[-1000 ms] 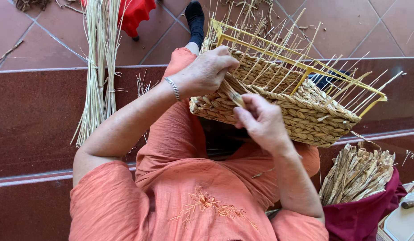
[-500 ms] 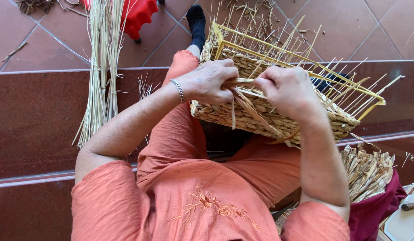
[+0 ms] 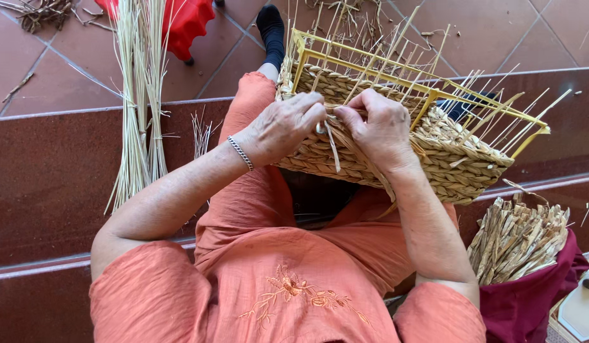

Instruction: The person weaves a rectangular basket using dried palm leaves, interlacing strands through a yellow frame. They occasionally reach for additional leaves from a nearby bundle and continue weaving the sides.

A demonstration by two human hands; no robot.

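Observation:
A half-woven straw basket (image 3: 453, 165) on a yellow wire frame (image 3: 370, 54) rests on my lap, tilted on its side. My left hand (image 3: 285, 124) and my right hand (image 3: 380, 127) meet at its near wall, both pinching a flat straw strand (image 3: 333, 147) that hangs down between them. A thin metal bracelet (image 3: 241, 153) circles my left wrist. Thin upright straw stakes stick out past the frame's rim.
A bundle of long pale reeds (image 3: 139, 101) leans on the dark red step at left. A bunch of short dried straw strips (image 3: 516, 238) sits in a maroon cloth at lower right. A red plastic stool (image 3: 183, 22) stands on the tiled floor.
My right hand rose from the basket's lower front to the near wall and closed in beside my left hand. The strand was drawn up between both hands.

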